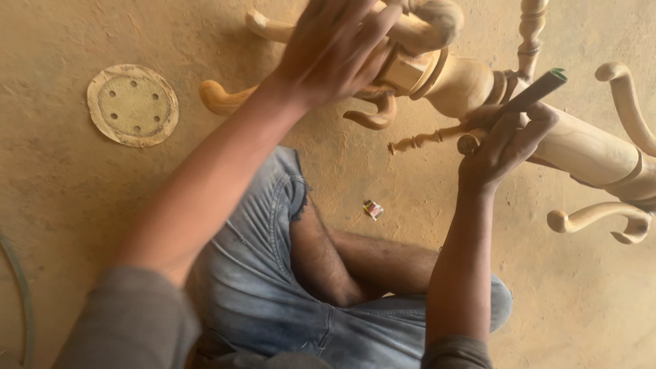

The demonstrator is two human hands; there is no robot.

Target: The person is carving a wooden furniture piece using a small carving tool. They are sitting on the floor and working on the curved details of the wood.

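While I scan left to right: a round sanding disc [132,105] with holes lies on the dusty floor [61,205] far left, untouched; my left hand [333,51] is clenched round the upper end of the turned wooden stand [471,82], which lies across the far right with its curved hooks [594,217] sticking out. My right hand [503,145] grips a dark rolled sanding strip [536,92] pressed on the stand's neck, so I judge this mid-sanding; next stroke needs the left grip firm and the strip kept in the groove. No containers in view; just a small wrapper scrap [372,209] near my knee.
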